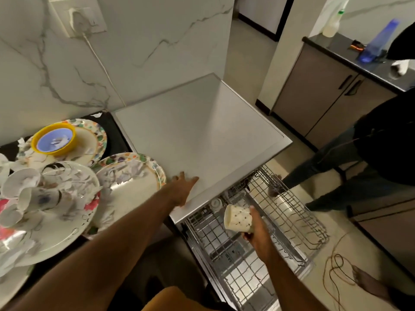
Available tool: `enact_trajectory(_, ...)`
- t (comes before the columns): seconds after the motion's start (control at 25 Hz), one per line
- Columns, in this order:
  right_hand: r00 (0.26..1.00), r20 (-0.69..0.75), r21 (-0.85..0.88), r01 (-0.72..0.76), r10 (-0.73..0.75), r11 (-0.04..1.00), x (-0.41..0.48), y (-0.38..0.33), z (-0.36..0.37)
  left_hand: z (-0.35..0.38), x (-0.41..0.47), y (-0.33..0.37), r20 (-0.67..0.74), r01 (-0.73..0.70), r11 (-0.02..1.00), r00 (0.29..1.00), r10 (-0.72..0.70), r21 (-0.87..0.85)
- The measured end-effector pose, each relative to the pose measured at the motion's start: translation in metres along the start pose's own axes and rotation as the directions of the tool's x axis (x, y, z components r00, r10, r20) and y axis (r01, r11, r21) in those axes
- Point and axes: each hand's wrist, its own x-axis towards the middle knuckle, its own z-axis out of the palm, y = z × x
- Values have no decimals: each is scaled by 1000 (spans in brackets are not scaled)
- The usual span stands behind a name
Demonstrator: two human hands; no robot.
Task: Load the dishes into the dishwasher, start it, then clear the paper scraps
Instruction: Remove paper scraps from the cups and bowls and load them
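Cup (238, 218), clamped in right grip (260, 232), should go mouth-down into wire rack (292, 212) between tines, while left grip (183, 187), fingers spread flat, braces on dishwasher top (202, 131).

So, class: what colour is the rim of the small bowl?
The bowl has a yellow rim; the head view shows it.

One bowl (54, 140), two bottles (379, 41), perhaps five plates (134, 187), four cups (238, 218).
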Motion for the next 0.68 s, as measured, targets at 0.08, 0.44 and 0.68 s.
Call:
enact_trajectory(0.08,999,-8,-155,-32,31,987,20,6,-3,-6,6,6,29,13,999,999,-15,44)
enact_trajectory(0.44,994,105,-777,100,-29,621,86,24,67,-8,20,7,140,10,992,990,-28,125)
enact_trajectory(0.68,938,342,-934,332,59,132,113,37,109,-8,18,4,120,-11,995,993,-1,96)
